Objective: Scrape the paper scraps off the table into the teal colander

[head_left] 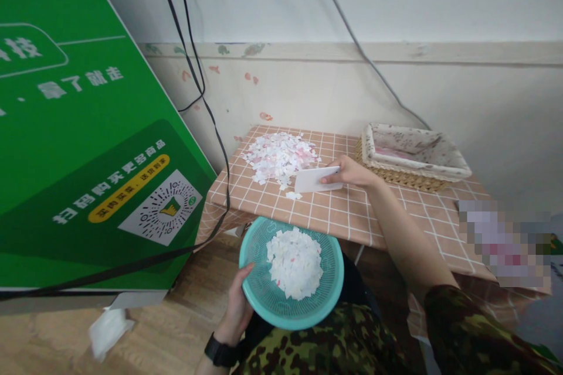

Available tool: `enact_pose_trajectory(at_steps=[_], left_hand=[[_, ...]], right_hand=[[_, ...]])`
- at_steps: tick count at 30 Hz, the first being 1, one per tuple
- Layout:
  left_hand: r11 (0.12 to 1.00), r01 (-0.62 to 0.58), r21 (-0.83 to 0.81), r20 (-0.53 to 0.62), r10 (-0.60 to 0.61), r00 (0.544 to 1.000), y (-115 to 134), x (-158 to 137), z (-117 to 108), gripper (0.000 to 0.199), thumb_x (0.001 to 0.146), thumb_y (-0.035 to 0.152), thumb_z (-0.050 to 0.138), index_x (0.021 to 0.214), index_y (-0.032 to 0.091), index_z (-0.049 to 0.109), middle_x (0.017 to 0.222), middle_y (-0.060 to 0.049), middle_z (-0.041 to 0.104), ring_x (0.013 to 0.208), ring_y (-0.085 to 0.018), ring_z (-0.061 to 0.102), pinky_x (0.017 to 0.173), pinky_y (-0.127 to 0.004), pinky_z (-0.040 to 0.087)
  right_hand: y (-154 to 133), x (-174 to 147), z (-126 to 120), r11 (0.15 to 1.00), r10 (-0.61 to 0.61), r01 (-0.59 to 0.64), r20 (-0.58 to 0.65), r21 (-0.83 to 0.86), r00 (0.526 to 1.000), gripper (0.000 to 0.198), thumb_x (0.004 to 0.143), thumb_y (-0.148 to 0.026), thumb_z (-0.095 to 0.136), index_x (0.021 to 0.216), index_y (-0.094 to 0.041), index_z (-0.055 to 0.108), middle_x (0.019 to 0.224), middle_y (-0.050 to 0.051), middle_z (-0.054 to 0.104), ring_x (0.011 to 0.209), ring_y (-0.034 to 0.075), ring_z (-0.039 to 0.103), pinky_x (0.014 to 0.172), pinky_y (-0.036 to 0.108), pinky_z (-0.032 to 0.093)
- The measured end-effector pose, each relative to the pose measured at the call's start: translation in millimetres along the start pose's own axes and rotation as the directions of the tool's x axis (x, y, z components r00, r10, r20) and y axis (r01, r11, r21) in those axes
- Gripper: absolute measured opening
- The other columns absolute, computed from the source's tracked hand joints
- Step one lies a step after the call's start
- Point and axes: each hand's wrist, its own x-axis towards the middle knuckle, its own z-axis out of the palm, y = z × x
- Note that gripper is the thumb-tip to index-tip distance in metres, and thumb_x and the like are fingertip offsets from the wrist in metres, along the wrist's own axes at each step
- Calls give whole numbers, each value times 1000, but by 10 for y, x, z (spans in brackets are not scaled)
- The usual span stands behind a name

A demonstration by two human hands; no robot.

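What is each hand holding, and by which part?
The left hand holds the colander by its left rim; the right hand holds the card by its right end.

left fingers [243, 275]: teal basket [292, 320] | right fingers [331, 178]: white card [309, 181] near scraps [281, 156]

Pale wall [281, 0] spans the far side; reddish and green patches [266, 116] mark its lower left part, and a grey cable [347, 23] slopes rightward across it. A green panel [35, 140] stands left, a cloth-covered table [440, 225] centre-right, above a wood-patterned floor [189, 293].
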Motion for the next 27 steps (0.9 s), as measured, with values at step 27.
enact_pose_trajectory(at_steps=[27], left_hand=[[1000, 5, -31, -4, -5, 1000, 133, -77, 21, 27, 74, 27, 67, 94, 10, 72, 89, -11, 76, 78, -26, 70, 86, -41, 52]], right_hand=[[-11, 27, 108, 1000, 0, -1, 39, 22, 999, 27, 65, -37, 74, 71, -11, 69, 64, 3, 63, 55, 11, 52, 49, 22, 42]])
